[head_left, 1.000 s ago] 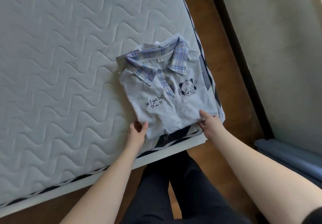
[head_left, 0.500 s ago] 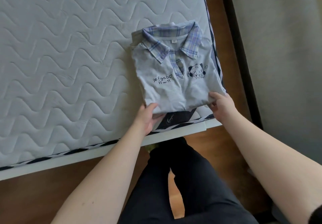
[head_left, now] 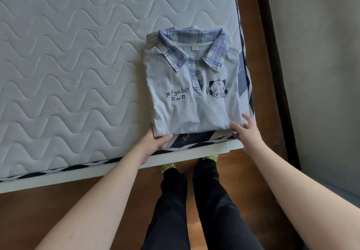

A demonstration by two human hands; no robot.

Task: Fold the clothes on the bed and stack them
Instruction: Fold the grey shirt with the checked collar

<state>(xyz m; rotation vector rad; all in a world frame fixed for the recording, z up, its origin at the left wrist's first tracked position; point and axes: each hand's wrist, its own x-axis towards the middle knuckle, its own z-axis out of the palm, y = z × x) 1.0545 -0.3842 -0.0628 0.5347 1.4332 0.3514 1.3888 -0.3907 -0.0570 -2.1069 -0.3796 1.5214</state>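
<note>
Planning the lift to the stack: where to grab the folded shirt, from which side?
Take the shirt by its two near corners, coming from the bed's foot edge, as the left hand and right hand sit now. The near folded edge overhangs slightly, so fingers could slide under; the collar end lies farther off.

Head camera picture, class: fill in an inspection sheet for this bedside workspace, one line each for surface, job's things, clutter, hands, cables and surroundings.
Surface: quilted mattress with a wavy stitch pattern, on a white bed frame.
Job's things: one folded grey polo shirt with a plaid collar, lying flat at the mattress's near right corner; a layer shows under its top edge, what it is cannot be told.
Clutter: nothing seen.
Hands: left hand holds the shirt's near left corner; right hand holds its near right corner, fingers on top.
Cables: nothing seen.
Surroundings: wooden floor; wall to the right; the person's dark trousers below.
</note>
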